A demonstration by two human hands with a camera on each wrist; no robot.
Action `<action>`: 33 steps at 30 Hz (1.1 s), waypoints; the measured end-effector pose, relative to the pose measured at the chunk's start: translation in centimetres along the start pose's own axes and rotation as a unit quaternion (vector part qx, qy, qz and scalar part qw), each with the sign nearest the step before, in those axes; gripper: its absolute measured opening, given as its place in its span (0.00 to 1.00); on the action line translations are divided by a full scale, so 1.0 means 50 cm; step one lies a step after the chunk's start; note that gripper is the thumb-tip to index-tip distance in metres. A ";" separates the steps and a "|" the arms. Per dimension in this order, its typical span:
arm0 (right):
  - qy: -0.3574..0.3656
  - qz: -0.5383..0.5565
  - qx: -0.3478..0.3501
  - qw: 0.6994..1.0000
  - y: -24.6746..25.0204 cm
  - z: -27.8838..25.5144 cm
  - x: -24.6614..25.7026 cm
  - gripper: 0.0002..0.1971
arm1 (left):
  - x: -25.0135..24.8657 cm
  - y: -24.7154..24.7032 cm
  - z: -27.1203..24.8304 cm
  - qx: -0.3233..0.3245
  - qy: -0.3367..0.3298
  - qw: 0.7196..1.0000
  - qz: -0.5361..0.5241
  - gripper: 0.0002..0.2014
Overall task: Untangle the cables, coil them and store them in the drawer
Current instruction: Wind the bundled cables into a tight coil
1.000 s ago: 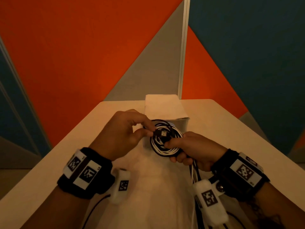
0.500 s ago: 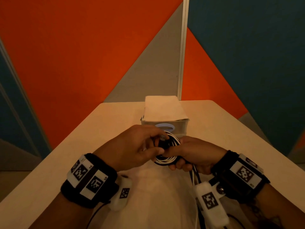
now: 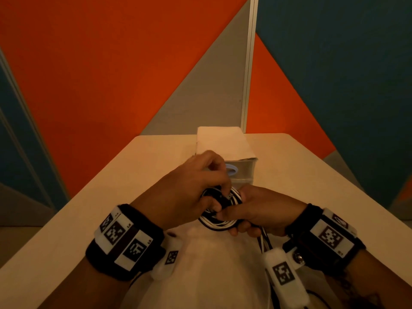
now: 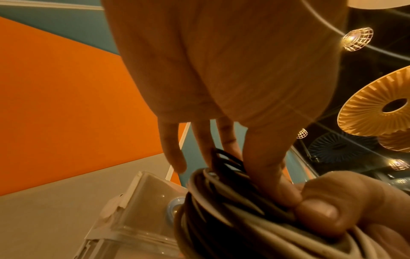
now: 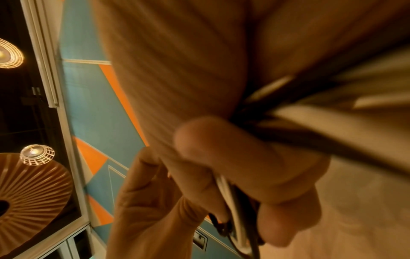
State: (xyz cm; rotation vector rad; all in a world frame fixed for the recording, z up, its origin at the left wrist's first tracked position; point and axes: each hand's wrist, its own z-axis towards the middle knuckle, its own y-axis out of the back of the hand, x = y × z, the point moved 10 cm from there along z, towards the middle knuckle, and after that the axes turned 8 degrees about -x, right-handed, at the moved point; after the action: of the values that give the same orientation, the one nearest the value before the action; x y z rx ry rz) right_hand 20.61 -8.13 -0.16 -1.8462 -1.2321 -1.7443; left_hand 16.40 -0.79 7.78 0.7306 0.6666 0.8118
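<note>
Behind coiled cables [image 3: 219,219], closed drawer box [image 3: 243,172], table [image 3: 301,175]

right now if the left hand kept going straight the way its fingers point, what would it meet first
Most likely the cable coil: the left hand already has fingertips in its loops, which the right hand grips. Beyond the coil lies the clear drawer box, though depth between them is hard to judge.
</note>
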 end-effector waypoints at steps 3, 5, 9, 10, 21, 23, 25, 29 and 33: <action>0.004 -0.011 0.004 1.000 0.000 -0.002 0.001 0.02 | -0.004 -0.023 -0.006 0.055 0.004 0.998 -0.040 0.22; -0.002 0.001 0.010 1.000 0.000 -0.003 0.001 0.01 | -0.009 -0.029 -0.010 0.069 0.009 0.995 -0.065 0.19; -0.032 0.011 0.021 0.999 0.000 -0.004 -0.005 0.03 | -0.011 -0.030 -0.021 0.085 0.040 0.991 -0.101 0.19; -0.042 0.006 0.022 0.999 0.000 -0.003 -0.009 0.04 | -0.011 -0.032 -0.023 0.091 0.048 0.989 -0.106 0.20; -0.048 -0.050 0.069 0.995 -0.030 -0.027 -0.002 0.04 | -0.065 -0.073 -0.018 0.112 -0.102 0.975 0.162 0.53; -0.037 -0.051 0.065 0.996 -0.026 -0.031 0.004 0.05 | -0.074 -0.070 -0.016 0.094 -0.092 0.980 0.150 0.45; -0.029 -0.049 0.062 0.996 -0.022 -0.033 0.009 0.05 | -0.077 -0.060 -0.015 0.070 -0.073 0.987 0.124 0.38; -0.015 -0.047 0.046 0.998 -0.016 -0.036 0.017 0.04 | -0.072 -0.053 -0.016 0.071 -0.049 0.984 0.154 0.39; 0.029 -0.045 0.035 0.998 -0.010 -0.039 0.039 0.05 | -0.055 -0.041 -0.011 0.070 -0.011 0.984 0.165 0.38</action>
State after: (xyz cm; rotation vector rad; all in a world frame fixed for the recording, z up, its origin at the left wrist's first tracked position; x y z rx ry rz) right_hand 18.73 -8.56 1.86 -1.7132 -1.3551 -1.7649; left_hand 15.36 -3.86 6.53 0.9931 0.5937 1.0654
